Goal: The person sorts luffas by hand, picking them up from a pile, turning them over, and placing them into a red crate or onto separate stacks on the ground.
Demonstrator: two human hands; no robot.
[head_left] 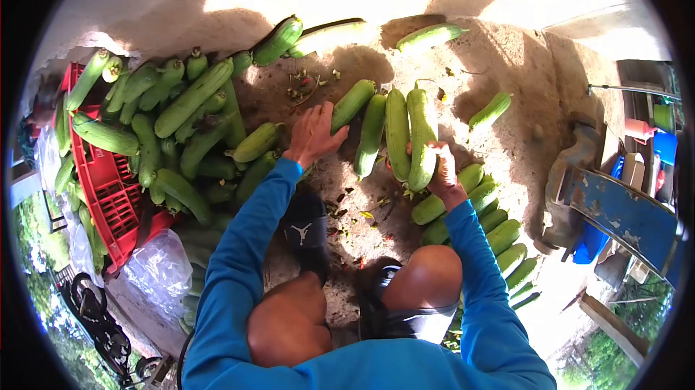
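Several long green luffa gourds lie side by side on the dirt floor in front of me. My left hand [316, 134] is closed around the lower end of the leftmost luffa gourd [353, 105], which slants up to the right. My right hand [443, 167] grips the lower part of another luffa gourd [421, 133], with the fingers curled at its right side. Between the two hands lie a darker gourd [371, 135] and a paler gourd [397, 129]. By my right forearm, a row of more gourds [503, 235] runs down toward my right knee.
A large gourd pile [195, 122] lies to the left, against a tipped red plastic crate [108, 187]. A clear plastic bag [161, 270] sits below it. Single gourds lie near the back wall, one farther right [491, 110]. A worn blue metal piece [622, 212] stands at the right.
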